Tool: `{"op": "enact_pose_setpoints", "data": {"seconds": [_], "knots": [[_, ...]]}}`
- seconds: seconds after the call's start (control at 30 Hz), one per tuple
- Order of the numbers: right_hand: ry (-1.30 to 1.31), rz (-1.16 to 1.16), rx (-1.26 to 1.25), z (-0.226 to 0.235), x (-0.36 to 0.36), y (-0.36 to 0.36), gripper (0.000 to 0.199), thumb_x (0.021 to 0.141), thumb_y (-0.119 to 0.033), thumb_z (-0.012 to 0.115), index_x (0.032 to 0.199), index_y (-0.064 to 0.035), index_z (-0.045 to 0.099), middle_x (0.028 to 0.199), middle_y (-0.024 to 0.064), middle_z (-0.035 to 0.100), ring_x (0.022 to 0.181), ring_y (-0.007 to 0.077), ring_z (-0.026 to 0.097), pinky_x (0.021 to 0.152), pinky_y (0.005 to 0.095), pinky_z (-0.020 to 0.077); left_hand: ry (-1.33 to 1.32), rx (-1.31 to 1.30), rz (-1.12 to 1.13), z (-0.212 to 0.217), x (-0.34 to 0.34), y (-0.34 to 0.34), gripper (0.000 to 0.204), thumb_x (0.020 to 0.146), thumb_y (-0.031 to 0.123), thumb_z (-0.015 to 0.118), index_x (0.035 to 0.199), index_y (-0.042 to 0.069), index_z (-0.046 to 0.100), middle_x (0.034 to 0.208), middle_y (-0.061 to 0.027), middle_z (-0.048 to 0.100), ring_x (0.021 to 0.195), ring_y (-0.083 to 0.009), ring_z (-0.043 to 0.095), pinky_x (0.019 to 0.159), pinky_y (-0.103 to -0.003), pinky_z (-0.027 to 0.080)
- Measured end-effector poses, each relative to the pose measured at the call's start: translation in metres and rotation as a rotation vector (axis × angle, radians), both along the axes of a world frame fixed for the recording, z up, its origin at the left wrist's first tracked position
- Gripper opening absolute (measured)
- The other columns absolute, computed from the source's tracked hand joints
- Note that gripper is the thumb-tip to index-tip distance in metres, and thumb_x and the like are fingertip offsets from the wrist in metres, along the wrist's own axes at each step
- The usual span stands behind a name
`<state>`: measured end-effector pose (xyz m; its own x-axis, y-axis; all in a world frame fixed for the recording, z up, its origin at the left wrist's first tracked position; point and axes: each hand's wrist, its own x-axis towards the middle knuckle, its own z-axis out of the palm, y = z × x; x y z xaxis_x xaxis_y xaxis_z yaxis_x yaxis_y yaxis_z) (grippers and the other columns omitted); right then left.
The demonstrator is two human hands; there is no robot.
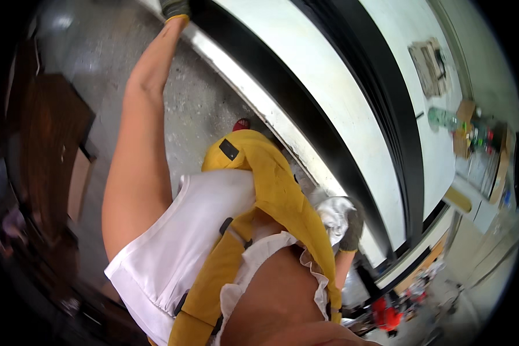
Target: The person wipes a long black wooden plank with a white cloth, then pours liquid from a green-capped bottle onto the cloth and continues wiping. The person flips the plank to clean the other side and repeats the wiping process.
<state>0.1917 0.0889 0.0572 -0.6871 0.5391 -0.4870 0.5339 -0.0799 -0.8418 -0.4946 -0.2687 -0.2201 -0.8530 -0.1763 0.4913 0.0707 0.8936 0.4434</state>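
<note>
My left arm reaches far out to the upper left. My left hand (175, 8), in a dark glove with a yellow cuff, is at the near edge of a long black strip (254, 57); its fingers are cut off by the picture's top. Low on the right, my right hand (353, 228), gloved the same way, grips a crumpled white cloth (334, 215) beside the strip's other end. The strip lies along the near side of a white-topped workbench (323, 63). Another group of long black strips (380, 98) runs parallel, farther across the top.
A stack of brownish pieces (428, 66), a green plastic bottle (443, 119) and a cardboard box (501, 164) of bottles sit at the bench's far side. Dark wooden furniture (52, 127) stands left on the grey floor (196, 109). A red object (386, 314) lies lower right.
</note>
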Motion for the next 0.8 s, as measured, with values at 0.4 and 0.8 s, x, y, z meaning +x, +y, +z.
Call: {"op": "enact_pose_setpoints", "data": {"seconds": [0.4, 0.8], "knots": [[0.505, -0.671, 0.079, -0.185, 0.043, -0.022, 0.038, 0.103, -0.031, 0.044, 0.126, -0.0020, 0.052, 0.104, 0.0071, 0.064, 0.095, 0.0192, 0.063, 0.082, 0.0306, 0.0529, 0.024, -0.050, -0.136, 0.109, -0.056, -0.073, 0.033, 0.096, 0.026, 0.049, 0.105, -0.002, 0.064, 0.088, -0.0188, 0.071, 0.077, -0.0317, 0.070, 0.066, -0.043, 0.055], [1.002, -0.446, -0.840, -0.115, -0.041, 0.033, 0.046, 0.105, -0.037, 0.044, 0.123, 0.0018, 0.062, 0.114, 0.0097, 0.069, 0.106, 0.0207, 0.065, 0.098, 0.0369, 0.0499, -0.117, -0.064, -0.098, 0.147, -0.109, -0.053, 0.037, 0.103, 0.033, 0.044, 0.114, 0.004, 0.064, 0.096, -0.0176, 0.073, 0.081, -0.0346, 0.071, 0.067, -0.046, 0.057]]}}
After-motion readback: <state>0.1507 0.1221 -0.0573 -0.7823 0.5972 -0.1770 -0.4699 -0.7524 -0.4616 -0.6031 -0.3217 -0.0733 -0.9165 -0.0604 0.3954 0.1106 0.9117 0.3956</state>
